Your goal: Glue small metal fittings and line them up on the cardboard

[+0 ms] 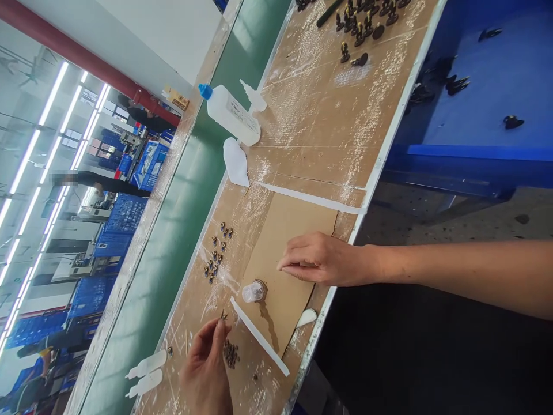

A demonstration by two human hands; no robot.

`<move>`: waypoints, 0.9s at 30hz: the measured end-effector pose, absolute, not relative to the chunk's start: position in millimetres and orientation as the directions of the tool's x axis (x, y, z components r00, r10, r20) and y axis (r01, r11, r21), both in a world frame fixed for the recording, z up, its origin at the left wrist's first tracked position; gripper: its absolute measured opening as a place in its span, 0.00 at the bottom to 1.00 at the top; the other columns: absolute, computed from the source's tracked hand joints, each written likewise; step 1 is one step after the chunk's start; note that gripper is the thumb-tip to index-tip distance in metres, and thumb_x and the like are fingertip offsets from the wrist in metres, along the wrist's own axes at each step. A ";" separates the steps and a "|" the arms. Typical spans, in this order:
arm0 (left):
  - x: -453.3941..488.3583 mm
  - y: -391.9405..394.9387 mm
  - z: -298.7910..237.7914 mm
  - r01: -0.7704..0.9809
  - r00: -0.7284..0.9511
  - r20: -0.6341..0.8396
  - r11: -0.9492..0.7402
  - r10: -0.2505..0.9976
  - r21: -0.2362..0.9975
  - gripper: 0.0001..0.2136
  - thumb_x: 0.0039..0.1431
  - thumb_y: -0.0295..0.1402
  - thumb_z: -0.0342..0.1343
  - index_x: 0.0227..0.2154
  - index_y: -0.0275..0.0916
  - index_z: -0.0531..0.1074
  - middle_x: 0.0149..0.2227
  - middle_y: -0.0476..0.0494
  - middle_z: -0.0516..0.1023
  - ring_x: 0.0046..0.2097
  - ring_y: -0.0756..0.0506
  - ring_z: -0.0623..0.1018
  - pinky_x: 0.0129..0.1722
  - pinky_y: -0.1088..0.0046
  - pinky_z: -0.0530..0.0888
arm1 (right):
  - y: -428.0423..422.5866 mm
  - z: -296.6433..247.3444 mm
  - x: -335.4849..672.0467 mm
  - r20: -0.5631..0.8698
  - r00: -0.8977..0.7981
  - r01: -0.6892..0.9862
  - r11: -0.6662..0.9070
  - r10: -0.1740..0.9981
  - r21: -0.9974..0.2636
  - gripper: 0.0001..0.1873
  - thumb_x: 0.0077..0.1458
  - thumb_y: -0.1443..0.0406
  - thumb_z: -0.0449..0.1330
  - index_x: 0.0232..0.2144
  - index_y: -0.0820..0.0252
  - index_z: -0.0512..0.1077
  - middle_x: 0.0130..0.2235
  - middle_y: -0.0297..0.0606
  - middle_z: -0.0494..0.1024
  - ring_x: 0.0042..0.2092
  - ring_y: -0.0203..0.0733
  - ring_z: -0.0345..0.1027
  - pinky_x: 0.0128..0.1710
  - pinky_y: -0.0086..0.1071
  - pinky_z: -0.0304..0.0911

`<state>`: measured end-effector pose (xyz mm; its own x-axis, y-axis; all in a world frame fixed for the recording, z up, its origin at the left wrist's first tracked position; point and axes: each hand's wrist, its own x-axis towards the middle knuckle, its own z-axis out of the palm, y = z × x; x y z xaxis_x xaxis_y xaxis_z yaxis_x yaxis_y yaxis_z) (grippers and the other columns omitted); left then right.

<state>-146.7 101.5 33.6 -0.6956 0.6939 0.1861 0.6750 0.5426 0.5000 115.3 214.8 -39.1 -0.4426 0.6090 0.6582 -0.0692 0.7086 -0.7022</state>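
Note:
My left hand (209, 360) pinches a tiny painted figurine (223, 315) between thumb and fingertips, above the table beside a small pile of brown bits (231, 354). My right hand (319, 259) hovers over a cardboard sheet (287, 230), thumb and fingers pressed together; whatever they hold, if anything, is too small to make out. On the cardboard between my hands is a small clear plastic cup (253, 291) with a brown wet stain (270, 323) beside it. Several small blue and gold figurines (218, 253) stand grouped across the table.
White bottles stand near the green divider: a large blue-capped bottle (235, 115), a small nozzle bottle (254, 97) and squeeze bottles (147, 366). White tape strips (311, 199) flank the cardboard. Dark figures (367, 23) stand farther along; others lie in a blue bin (488, 115). People work beyond.

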 end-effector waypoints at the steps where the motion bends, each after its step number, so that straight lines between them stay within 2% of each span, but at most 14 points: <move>1: -142.0 100.7 37.5 0.620 -0.721 0.133 0.547 0.680 0.562 0.18 0.40 0.50 0.61 0.30 0.42 0.76 0.26 0.48 0.80 0.30 0.44 0.79 0.26 0.73 0.74 | 214.8 -38.9 115.3 0.660 -0.442 -0.072 0.709 0.608 -0.701 0.10 0.59 0.70 0.53 0.34 0.67 0.74 0.28 0.39 0.73 0.32 0.34 0.65 0.33 0.26 0.59; 4: -120.9 100.8 47.5 0.523 -0.740 0.068 0.508 0.669 0.684 0.21 0.35 0.49 0.65 0.33 0.43 0.76 0.28 0.50 0.80 0.33 0.46 0.78 0.29 0.77 0.73 | 214.7 -38.0 115.9 0.659 -0.441 -0.077 0.706 0.609 -0.704 0.10 0.60 0.70 0.53 0.35 0.68 0.74 0.28 0.39 0.73 0.32 0.34 0.66 0.33 0.26 0.60; 8: -87.1 108.4 55.6 0.506 -0.764 0.054 0.545 0.643 0.668 0.21 0.36 0.48 0.65 0.34 0.43 0.78 0.30 0.50 0.80 0.37 0.47 0.78 0.34 0.78 0.73 | 214.4 -37.8 117.0 0.659 -0.440 -0.088 0.701 0.610 -0.708 0.10 0.59 0.70 0.53 0.34 0.68 0.74 0.28 0.40 0.73 0.32 0.34 0.66 0.33 0.26 0.60; 13: -79.2 122.2 53.8 0.500 -0.732 0.038 0.498 0.680 0.708 0.20 0.35 0.45 0.66 0.32 0.41 0.77 0.31 0.48 0.80 0.39 0.45 0.78 0.41 0.71 0.74 | 214.4 -38.1 117.1 0.662 -0.438 -0.092 0.703 0.608 -0.705 0.10 0.60 0.70 0.53 0.34 0.67 0.74 0.28 0.39 0.73 0.32 0.33 0.66 0.33 0.26 0.60; 17: -95.5 128.0 47.6 0.590 -0.693 0.027 0.545 0.720 0.596 0.20 0.39 0.48 0.64 0.34 0.42 0.78 0.32 0.47 0.80 0.38 0.42 0.78 0.42 0.64 0.73 | 215.0 -37.6 117.2 0.673 -0.427 -0.097 0.709 0.604 -0.698 0.10 0.60 0.70 0.52 0.34 0.67 0.74 0.28 0.39 0.73 0.32 0.33 0.65 0.33 0.25 0.60; 21: -103.1 131.8 46.2 0.686 -0.624 0.043 0.520 0.781 0.509 0.19 0.42 0.48 0.62 0.35 0.42 0.78 0.33 0.47 0.81 0.39 0.42 0.78 0.40 0.65 0.74 | 215.5 -38.1 116.8 0.680 -0.414 -0.090 0.716 0.606 -0.692 0.10 0.60 0.69 0.52 0.34 0.67 0.74 0.28 0.39 0.73 0.31 0.33 0.65 0.33 0.25 0.60; 27: -101.4 138.1 47.5 0.750 -0.582 0.090 0.490 0.808 0.445 0.17 0.41 0.48 0.62 0.33 0.43 0.78 0.32 0.48 0.81 0.39 0.42 0.78 0.43 0.63 0.72 | 215.0 -37.6 116.4 0.678 -0.416 -0.076 0.720 0.606 -0.690 0.10 0.60 0.69 0.52 0.34 0.67 0.74 0.28 0.40 0.73 0.31 0.34 0.65 0.32 0.26 0.60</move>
